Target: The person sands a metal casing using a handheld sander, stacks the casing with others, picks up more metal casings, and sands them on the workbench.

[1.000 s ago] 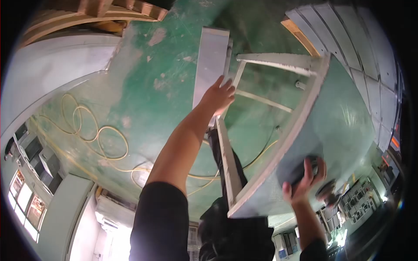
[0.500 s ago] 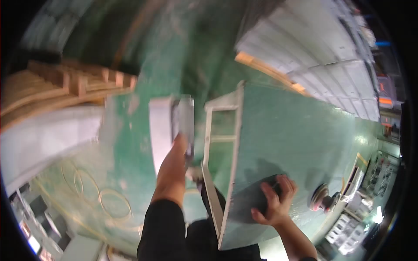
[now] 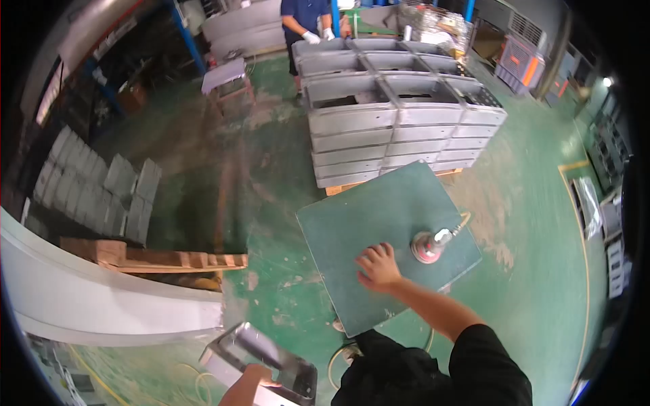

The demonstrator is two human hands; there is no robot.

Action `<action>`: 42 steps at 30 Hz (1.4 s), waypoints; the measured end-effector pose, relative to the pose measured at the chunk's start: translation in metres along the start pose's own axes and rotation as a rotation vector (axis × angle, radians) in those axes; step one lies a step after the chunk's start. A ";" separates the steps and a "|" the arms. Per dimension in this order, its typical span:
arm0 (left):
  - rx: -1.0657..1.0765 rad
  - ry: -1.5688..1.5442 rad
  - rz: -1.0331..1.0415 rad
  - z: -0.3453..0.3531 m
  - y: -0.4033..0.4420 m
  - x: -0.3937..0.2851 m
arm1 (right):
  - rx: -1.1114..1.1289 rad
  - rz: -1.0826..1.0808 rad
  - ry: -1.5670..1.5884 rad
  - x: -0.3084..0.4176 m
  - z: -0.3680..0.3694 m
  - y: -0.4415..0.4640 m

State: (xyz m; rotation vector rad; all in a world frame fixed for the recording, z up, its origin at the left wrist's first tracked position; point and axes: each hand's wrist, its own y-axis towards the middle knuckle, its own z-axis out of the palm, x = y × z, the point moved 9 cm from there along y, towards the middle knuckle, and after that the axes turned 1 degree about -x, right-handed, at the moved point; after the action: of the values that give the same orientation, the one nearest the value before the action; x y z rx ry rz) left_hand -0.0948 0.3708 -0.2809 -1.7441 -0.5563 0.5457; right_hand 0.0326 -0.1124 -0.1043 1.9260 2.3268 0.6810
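At the lower left, my left hand (image 3: 256, 376) is closed on the edge of a grey sheet-metal housing (image 3: 294, 380) with a rectangular opening, held tilted beside the table. My right hand (image 3: 378, 268) is over the green-topped table (image 3: 359, 210), fingers spread and nothing in them; whether the palm touches the surface I cannot tell. Just right of that hand, an orbital sander (image 3: 428, 247) stands on the tabletop, a yellowish hose running from its back.
Beyond the table, grey metal boxes (image 3: 352, 120) are stacked on a wooden pallet (image 3: 344, 189). A co-worker (image 3: 305, 17) in white gloves stands behind them. At left are a wooden pallet (image 3: 183, 260) and a large white panel (image 3: 135, 304). Hose loops lie on the floor.
The view has swung up and now takes in the box stack and co-worker. My left hand and the housing are lower left in view. My right hand still hovers over or rests on the tabletop.
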 end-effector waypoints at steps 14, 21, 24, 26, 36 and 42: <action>-0.172 -0.658 -0.434 -0.017 -0.315 -0.055 | 0.308 0.309 -0.298 -0.183 -0.045 -0.059; -0.456 -0.807 -0.568 -0.219 -0.384 -0.146 | 0.870 0.130 -0.019 -0.232 -0.005 -0.058; -0.574 -0.932 -0.526 -0.294 -0.374 -0.166 | 0.737 0.101 0.103 -0.218 -0.035 -0.073; -0.606 -1.006 -0.449 -0.345 -0.360 -0.181 | 0.656 0.101 0.145 -0.224 -0.043 -0.082; -0.474 -1.309 0.110 -0.523 -0.201 -0.267 | 0.312 0.565 0.702 -0.296 -0.011 -0.245; -0.583 -0.944 0.269 -0.606 -0.168 -0.296 | 0.070 1.102 0.691 -0.346 -0.210 -0.309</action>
State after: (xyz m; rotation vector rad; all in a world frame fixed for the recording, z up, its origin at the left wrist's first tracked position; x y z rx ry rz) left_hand 0.0372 -0.2315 0.0397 -2.0535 -1.2321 1.5483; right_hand -0.2391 -0.5431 -0.1083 3.3558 1.2146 1.4999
